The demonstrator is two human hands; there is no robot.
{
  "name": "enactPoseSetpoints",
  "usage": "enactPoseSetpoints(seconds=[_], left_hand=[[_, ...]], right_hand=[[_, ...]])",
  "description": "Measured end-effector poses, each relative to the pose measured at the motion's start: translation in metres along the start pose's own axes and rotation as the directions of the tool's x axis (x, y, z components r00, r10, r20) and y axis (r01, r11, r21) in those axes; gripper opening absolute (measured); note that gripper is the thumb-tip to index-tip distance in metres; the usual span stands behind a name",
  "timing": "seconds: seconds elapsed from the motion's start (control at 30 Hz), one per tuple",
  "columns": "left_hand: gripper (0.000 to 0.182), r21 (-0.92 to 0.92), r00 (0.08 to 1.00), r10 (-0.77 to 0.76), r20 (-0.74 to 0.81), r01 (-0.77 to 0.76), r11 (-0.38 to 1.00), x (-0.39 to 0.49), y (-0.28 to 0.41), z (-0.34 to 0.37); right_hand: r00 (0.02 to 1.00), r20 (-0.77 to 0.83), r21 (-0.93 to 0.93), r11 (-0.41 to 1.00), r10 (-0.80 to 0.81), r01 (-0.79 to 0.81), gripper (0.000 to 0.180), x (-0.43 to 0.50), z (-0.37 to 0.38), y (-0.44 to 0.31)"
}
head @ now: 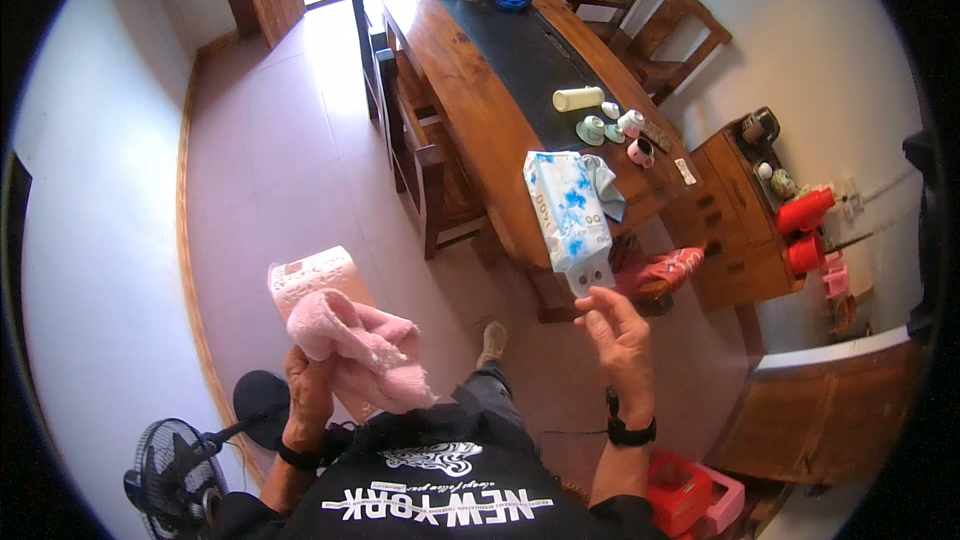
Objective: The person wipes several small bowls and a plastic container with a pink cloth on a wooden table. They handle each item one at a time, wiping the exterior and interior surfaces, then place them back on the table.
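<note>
My left hand (309, 390) grips a pale pink box (330, 277) with a patterned, openwork-looking end, together with a crumpled pink towel (360, 341). The towel hides much of the box. My right hand (619, 337) is raised with loosely curled fingers and nothing visible in them. Its fingertips are close to the near end of a white and blue tissue packet (570, 202); whether they touch it I cannot tell. The packet lies on the near end of a wooden table (502, 202). Beside it is a crumpled grey-blue cloth (606, 187).
Cups (591, 130) and a cream bottle (577, 99) are on the table. Wooden chairs (431, 180) line its left side. A black fan (176, 472) is at lower left. Red thermos flasks (806, 210) stand by a cabinet (742, 217). Red plastic stools (679, 487) are at lower right.
</note>
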State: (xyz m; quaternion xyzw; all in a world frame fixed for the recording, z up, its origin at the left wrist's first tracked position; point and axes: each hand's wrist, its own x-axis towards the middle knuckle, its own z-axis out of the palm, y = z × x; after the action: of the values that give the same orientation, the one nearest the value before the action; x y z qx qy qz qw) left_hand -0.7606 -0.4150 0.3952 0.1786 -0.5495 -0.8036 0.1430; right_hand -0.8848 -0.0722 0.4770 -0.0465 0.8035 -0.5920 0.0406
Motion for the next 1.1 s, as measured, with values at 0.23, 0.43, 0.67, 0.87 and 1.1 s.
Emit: enactPoseSetpoints(seconds=[0.23,0.43,0.67,0.87,1.1], left_hand=[[0.036,0.114,0.990,0.040,-0.135,-0.025,0.993,0.028,-0.014,0.094],[0.032,0.344,0.995,-0.008,-0.096,0.041,0.938,0.043,0.002,0.176],[0.027,0.462,0.994,0.086,-0.074,-0.043,0.886,0.065,0.011,0.221],[0.031,0.318,0.973,0.218,-0.080,-0.183,0.930,0.101,0.010,0.255],[0.028,-0.234,0.951,0.048,-0.304,-0.124,0.964,0.126,-0.005,0.295]], right_hand=[[0.999,0.007,-0.032,0.998,-0.045,0.045,0.026,0.135,-0.102,0.043],[0.984,0.154,-0.168,0.979,-0.088,0.114,0.026,0.232,-0.141,0.060],[0.956,0.285,-0.066,0.993,-0.074,0.096,0.027,0.265,-0.155,0.096],[0.951,0.310,-0.123,0.992,0.017,0.023,0.028,0.281,-0.173,0.099],[0.899,0.339,0.039,0.959,-0.277,0.281,0.034,0.266,-0.163,0.044]])
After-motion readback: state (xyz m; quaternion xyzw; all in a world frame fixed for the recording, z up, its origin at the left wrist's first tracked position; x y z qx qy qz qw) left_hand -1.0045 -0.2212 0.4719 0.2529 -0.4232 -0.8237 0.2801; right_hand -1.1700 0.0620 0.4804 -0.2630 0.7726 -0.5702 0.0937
